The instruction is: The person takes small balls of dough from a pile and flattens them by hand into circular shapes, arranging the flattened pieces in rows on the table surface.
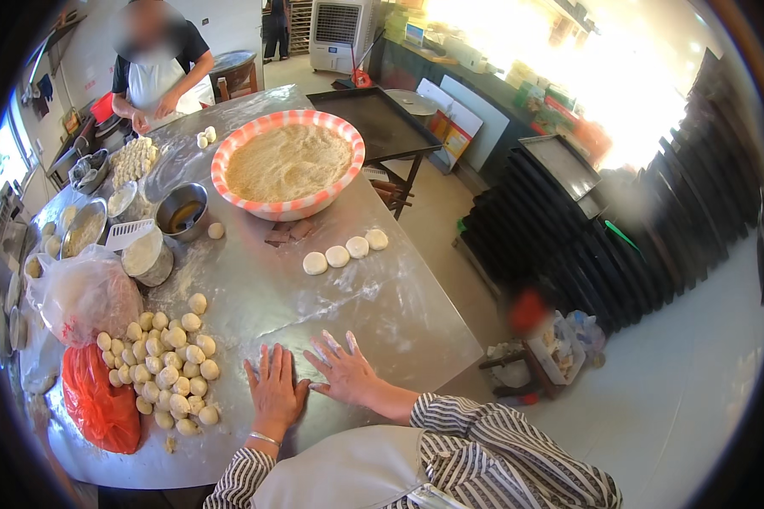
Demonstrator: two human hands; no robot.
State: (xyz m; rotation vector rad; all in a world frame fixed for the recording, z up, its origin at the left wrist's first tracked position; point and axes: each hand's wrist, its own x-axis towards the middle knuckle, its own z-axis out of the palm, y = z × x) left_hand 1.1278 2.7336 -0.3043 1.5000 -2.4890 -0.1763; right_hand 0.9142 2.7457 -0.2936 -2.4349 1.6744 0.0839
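My left hand [275, 389] is over the near part of the metal table [414, 305], palm down and holding nothing. Beside it my right hand [344, 372] is spread palm down, its fingertips white with flour. Both thumbs point inward and come close together. To the left of my left hand lies a pile of dough balls [165, 369]. Beyond my hands, a row of several flattened, pale dough rounds [337, 256] runs across the table. Farther off stands a red-and-white basin [286, 162] filled with a crumbly, flour-like mixture.
Left of the basin are a metal pot [182, 213] with dark liquid and a tub of flour [148, 256]. Clear [86, 296] and red plastic bags [100, 401] lie at the left. A co-worker [162, 76] stands at the far end. Stacked black trays [547, 235] stand at right.
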